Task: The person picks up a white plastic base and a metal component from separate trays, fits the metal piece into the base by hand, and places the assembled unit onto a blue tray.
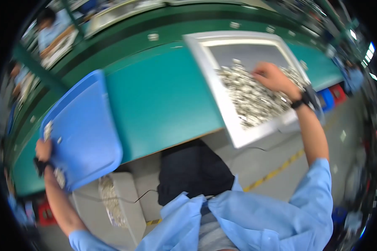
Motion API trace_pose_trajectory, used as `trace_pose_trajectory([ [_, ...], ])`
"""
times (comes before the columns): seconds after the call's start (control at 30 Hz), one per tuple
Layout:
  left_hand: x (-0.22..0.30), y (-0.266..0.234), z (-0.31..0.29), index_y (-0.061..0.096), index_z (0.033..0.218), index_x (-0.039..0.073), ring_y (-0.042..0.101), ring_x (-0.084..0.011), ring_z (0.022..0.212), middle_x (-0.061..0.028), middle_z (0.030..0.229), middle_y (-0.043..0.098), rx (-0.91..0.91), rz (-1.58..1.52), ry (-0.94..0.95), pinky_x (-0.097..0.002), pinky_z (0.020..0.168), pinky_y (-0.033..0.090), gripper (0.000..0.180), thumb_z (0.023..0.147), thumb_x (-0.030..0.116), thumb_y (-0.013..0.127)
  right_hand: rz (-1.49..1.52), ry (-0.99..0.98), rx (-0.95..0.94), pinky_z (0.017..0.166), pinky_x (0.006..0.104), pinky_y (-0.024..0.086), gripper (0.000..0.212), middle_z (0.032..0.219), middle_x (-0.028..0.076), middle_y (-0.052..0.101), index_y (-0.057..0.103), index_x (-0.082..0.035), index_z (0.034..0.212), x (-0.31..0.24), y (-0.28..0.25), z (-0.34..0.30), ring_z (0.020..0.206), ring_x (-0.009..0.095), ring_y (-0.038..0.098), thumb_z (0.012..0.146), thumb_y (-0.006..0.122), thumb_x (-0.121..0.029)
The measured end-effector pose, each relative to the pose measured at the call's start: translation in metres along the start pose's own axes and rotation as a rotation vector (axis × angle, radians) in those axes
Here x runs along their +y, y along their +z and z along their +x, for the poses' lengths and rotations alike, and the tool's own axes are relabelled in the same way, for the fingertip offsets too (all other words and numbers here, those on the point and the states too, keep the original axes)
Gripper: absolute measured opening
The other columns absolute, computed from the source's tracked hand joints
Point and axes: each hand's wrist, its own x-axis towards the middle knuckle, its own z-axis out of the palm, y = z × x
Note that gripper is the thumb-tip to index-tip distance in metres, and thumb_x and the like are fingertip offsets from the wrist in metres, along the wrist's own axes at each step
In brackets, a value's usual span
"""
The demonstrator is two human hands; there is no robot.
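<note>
My right hand (276, 79) is over a heap of small silvery-white parts (255, 98) in a white-framed tray (230, 125) on the right. Its fingers are curled and pressed together; what they hold, if anything, is too small to make out. Far to the left, my left hand (44, 148) is at the left side of a shallow blue tray (83, 134). A small cluster of pale parts (48, 130) lies right by its fingers, which are too blurred to read. More pale parts (59, 178) are near that wrist, and a single small piece lies on the tray floor.
Both trays stand on a green-topped bench (163, 96). Below its near edge is a whitish bin (127, 196) with a bag of small parts. A thin dark cable (144, 194) hangs there. Blue and red bins (337, 94) stand at right. Other people work beyond the bench.
</note>
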Motion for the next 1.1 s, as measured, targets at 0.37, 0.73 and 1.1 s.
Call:
trace_pose_trajectory([
  [0.37,-0.011,0.016,-0.006,0.061,0.102,0.004,0.064,-0.0435,0.097,-0.0243,0.101,0.068,0.12,0.102,0.121,-0.0512,0.083,0.051,0.035,0.089,0.037,0.062,0.368,0.098,0.101,0.079,0.0287,0.05,0.022,0.099,0.004,0.063,0.068,0.002,0.109,-0.015,-0.024,-0.03,0.084,0.012,0.061,0.089,0.064,-0.006],
  [0.73,0.138,-0.119,-0.173,0.058,0.116,-0.001,0.059,-0.0139,0.091,-0.0071,0.108,0.061,0.007,-1.145,0.519,-0.0265,0.08,0.048,0.021,0.098,0.008,0.052,0.894,0.063,0.204,0.082,0.0256,0.049,0.013,0.105,0.006,0.059,0.065,0.003,0.101,-0.058,-0.024,-0.04,0.092,0.012,0.059,0.088,0.066,0.0],
  [1.1,0.347,-0.155,-0.447,0.058,0.106,-0.005,0.05,-0.0119,0.078,-0.0085,0.092,0.058,-0.904,-1.938,0.761,-0.0256,0.069,0.041,0.021,0.095,0.013,0.053,1.237,-0.405,0.427,0.087,0.0377,0.046,0.032,0.099,0.013,0.06,0.056,-0.002,0.112,-0.196,0.049,-0.069,0.096,0.025,0.056,0.083,0.069,-0.005],
])
